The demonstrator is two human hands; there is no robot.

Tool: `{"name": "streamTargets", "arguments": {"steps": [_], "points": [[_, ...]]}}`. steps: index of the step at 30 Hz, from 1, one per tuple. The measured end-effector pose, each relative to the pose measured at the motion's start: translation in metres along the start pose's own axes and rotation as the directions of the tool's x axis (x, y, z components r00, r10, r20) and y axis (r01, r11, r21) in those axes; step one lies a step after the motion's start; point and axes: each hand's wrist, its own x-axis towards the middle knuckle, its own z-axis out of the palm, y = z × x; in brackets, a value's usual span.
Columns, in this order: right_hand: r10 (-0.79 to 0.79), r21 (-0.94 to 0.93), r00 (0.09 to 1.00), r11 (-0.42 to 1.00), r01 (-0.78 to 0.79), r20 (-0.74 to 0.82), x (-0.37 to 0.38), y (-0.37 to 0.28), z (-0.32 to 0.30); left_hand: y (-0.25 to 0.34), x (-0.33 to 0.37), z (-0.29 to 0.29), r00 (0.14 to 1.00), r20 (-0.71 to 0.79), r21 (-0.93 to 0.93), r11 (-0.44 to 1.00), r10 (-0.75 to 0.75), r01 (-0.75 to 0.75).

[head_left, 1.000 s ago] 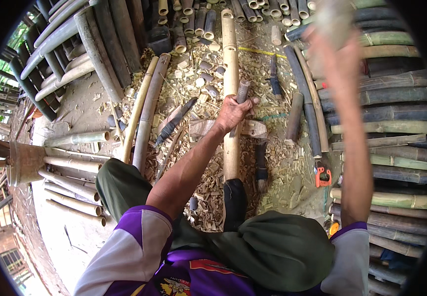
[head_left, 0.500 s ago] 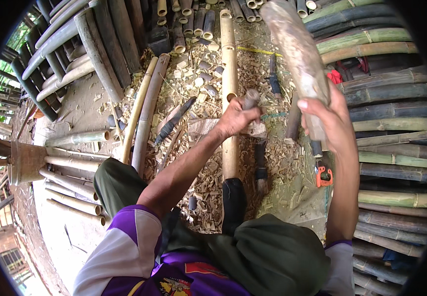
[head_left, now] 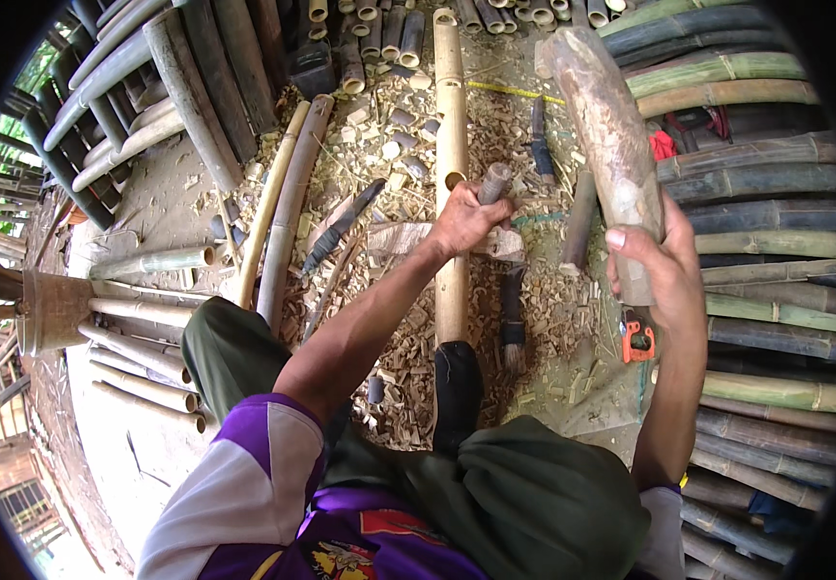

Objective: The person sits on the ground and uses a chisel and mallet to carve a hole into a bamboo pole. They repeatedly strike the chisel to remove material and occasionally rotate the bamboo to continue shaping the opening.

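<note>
A pale bamboo pole [head_left: 452, 116], with holes cut in its upper side, runs from the far end toward my legs. My left hand [head_left: 468, 222] is closed over the pole around a chisel [head_left: 496, 178]; the worn round handle end sticks up and the blade is hidden. On the right, my right hand [head_left: 658, 259] grips the narrow end of a thick wooden mallet [head_left: 604, 126], its heavy head raised and pointing away from me. Below the pole lies a wooden block [head_left: 397, 240]. Black cloth [head_left: 458, 387] covers the pole's near end.
Wood chips [head_left: 389, 329] cover the ground. Dark-wrapped tools [head_left: 513, 319] lie beside the pole, and an orange tool [head_left: 637, 342] sits near my right wrist. Stacked bamboo [head_left: 766, 217] lines the right side. Two poles [head_left: 292, 203] lie left, and cut tubes [head_left: 389, 39] stand far off.
The mallet has shifted slightly right and nearer to me with my right hand, and shows less blur. My left hand stays on the chisel, almost unmoved.
</note>
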Motion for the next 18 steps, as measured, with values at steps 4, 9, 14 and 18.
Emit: {"name": "streamTargets", "arguments": {"steps": [4, 9, 14, 18], "points": [[-0.202, -0.118, 0.975, 0.975, 0.191, -0.093, 0.021, -0.045, -0.009, -0.003, 0.01, -0.002, 0.996, -0.053, -0.064, 0.996, -0.065, 0.062], [-0.578, -0.328, 0.748, 0.812, 0.483, -0.327, 0.107, -0.023, 0.011, -0.017, 0.028, 0.003, 0.994, -0.099, -0.204, 0.978, -0.05, 0.029], [0.138, -0.781, 0.987, 0.624, -0.02, 0.085, 0.132, -0.021, 0.033, -0.014, 0.022, 0.006, 0.999, 0.02, 0.026, 0.999, -0.03, 0.029], [-0.173, -0.378, 0.981, 0.905, 0.194, 0.087, 0.091, -0.022, 0.005, 0.004, -0.007, 0.019, 0.997, 0.077, 0.017, 1.0, -0.016, 0.015]]}}
